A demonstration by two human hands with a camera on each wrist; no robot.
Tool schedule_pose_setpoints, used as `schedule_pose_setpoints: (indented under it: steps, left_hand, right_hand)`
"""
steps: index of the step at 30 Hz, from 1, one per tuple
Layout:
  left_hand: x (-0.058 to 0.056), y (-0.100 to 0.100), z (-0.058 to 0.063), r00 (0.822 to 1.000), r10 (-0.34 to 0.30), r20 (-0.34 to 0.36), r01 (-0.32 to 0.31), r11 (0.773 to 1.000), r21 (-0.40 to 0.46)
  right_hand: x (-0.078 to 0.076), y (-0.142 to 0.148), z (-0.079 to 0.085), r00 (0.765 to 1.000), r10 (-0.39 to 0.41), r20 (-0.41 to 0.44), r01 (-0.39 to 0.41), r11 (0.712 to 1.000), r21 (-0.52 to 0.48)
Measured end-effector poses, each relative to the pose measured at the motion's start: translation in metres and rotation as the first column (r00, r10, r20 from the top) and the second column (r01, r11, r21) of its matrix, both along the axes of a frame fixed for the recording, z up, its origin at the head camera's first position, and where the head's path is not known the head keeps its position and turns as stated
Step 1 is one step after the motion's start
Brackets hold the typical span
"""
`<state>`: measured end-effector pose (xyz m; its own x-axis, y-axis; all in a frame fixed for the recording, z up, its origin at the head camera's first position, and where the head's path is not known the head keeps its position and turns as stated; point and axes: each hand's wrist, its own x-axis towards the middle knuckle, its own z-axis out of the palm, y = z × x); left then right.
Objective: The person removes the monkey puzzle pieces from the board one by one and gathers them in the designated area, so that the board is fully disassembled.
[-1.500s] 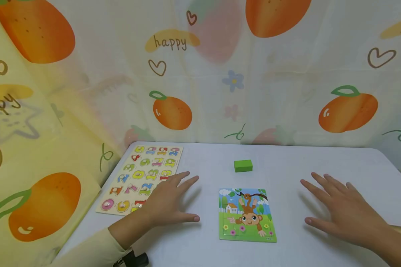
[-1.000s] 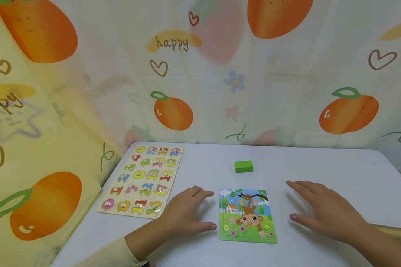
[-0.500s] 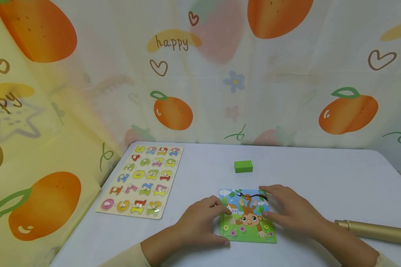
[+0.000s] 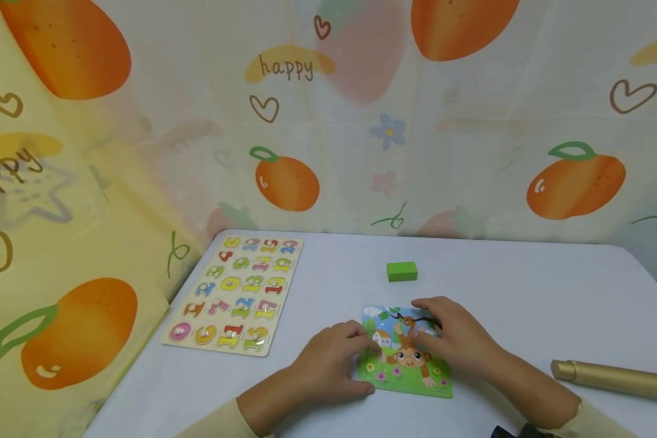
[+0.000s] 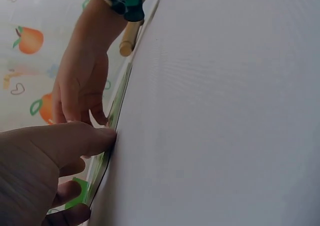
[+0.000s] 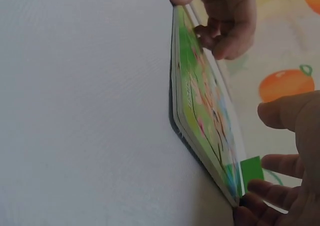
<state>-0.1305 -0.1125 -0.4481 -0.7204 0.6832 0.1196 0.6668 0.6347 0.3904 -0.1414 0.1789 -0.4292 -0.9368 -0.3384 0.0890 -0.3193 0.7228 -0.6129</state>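
A square monkey picture puzzle (image 4: 410, 365) lies on the white table between the two hands. My left hand (image 4: 331, 365) is at its left side, thumb by the near left corner and index finger over the picture. In the left wrist view, the thumb and lower fingertips of the left hand (image 5: 45, 161) meet the puzzle's edge. My right hand (image 4: 460, 337) spreads over the far right part. Seen from the right wrist, fingertips of the right hand (image 6: 290, 171) touch the puzzle's far corner, while its thumb stands off the surface.
Beyond the puzzle sits a green block (image 4: 402, 272). At the left lies a number board (image 4: 232, 295) with knobbed pieces. A gold cylinder (image 4: 615, 378) lies at the right, near the right forearm. A fruit-patterned cloth (image 4: 350, 152) hangs behind the table (image 4: 553, 292).
Both hands have come inward from either side of the puzzle and reached its edges. The gold cylinder, earlier mostly hidden by the right arm, now shows. The puzzle looks about where it was.
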Motion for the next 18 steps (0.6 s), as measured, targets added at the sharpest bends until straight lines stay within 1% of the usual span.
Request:
schedule_pose_setpoints:
  steps: [2,5,11,14,18]
  left_hand:
    - [-0.001,-0.001,0.0,1.0,0.01,0.0,-0.01,1.0,0.001]
    - [-0.001,-0.004,0.0,1.0,0.021,-0.001,-0.021,1.0,0.005]
    - [-0.002,-0.01,0.002,1.0,0.016,0.023,-0.016,1.0,0.007]
    - [-0.003,-0.012,0.004,0.999,0.003,0.036,-0.003,1.0,0.002]
    - [-0.004,-0.014,0.006,0.999,-0.009,0.035,0.009,1.0,-0.007]
  right_hand:
    - [-0.001,0.0,0.001,0.999,-0.019,0.029,0.02,1.0,-0.024]
    - [-0.002,-0.001,0.0,0.999,-0.026,0.039,0.028,0.999,-0.038]
    - [-0.007,-0.006,-0.002,1.0,0.012,-0.015,-0.013,0.999,-0.045]
    - [-0.008,-0.01,-0.003,1.0,0.022,-0.021,-0.023,0.998,-0.057]
    - [-0.01,-0.015,-0.006,1.0,0.023,-0.013,-0.024,0.998,-0.057]
